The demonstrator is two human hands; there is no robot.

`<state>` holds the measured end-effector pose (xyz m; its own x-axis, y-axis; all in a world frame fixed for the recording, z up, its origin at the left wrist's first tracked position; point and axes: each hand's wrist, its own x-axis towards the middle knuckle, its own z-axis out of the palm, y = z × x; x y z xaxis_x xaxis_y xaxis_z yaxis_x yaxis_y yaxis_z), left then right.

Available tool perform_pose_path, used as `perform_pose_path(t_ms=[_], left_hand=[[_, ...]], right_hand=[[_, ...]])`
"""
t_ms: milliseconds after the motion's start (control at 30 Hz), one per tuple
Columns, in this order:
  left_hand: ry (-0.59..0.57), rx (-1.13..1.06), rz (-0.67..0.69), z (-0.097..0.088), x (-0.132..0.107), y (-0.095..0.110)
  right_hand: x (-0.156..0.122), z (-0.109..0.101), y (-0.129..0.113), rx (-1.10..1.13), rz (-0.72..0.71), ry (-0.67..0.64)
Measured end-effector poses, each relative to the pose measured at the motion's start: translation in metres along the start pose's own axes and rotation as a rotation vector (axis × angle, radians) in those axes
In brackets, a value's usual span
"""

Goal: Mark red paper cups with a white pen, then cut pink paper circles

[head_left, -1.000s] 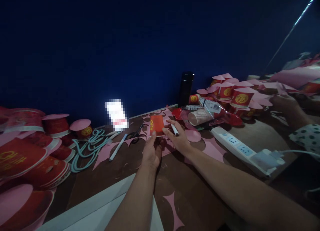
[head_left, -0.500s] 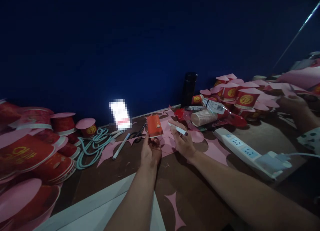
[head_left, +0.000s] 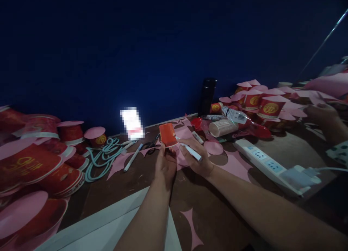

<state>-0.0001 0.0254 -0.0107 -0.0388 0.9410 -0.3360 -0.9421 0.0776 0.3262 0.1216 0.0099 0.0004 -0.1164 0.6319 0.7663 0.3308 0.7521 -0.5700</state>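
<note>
An orange-red paper cup (head_left: 168, 135), tilted, is held near its rim by my left hand (head_left: 165, 162), fingers closed on it. In my right hand (head_left: 199, 160) is a white marker (head_left: 192, 152), gripped like a pen. Its tip points at the cup's lower right side; I cannot tell whether it touches. Beneath both hands lies a sheet of pink paper (head_left: 181, 157). A round pink paper disc (head_left: 213, 147) lies right of my right hand, and a short white tube-like thing (head_left: 197, 137) sits just behind it.
Red cups (head_left: 92, 137) with pink discs crowd the left, more (head_left: 272, 108) the right. Also around are a coiled cable (head_left: 100, 164), another marker (head_left: 133, 157), a lit phone (head_left: 132, 123), black bottle (head_left: 208, 95), stacked paper cups (head_left: 223, 128), power strip (head_left: 263, 162) and a co-worker's hand (head_left: 322, 115).
My right hand has moved left toward the cup, bringing the marker close to its side. The cup has tilted a little in my left hand. The view has shifted slightly.
</note>
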Motion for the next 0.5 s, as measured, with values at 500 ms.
perform_pose_path(t_ms=[500], left_hand=[[-0.036, 0.017, 0.054, 0.0, 0.001, -0.005]], right_hand=[[-0.001, -0.001, 0.015, -0.042, 0.11, 0.065]])
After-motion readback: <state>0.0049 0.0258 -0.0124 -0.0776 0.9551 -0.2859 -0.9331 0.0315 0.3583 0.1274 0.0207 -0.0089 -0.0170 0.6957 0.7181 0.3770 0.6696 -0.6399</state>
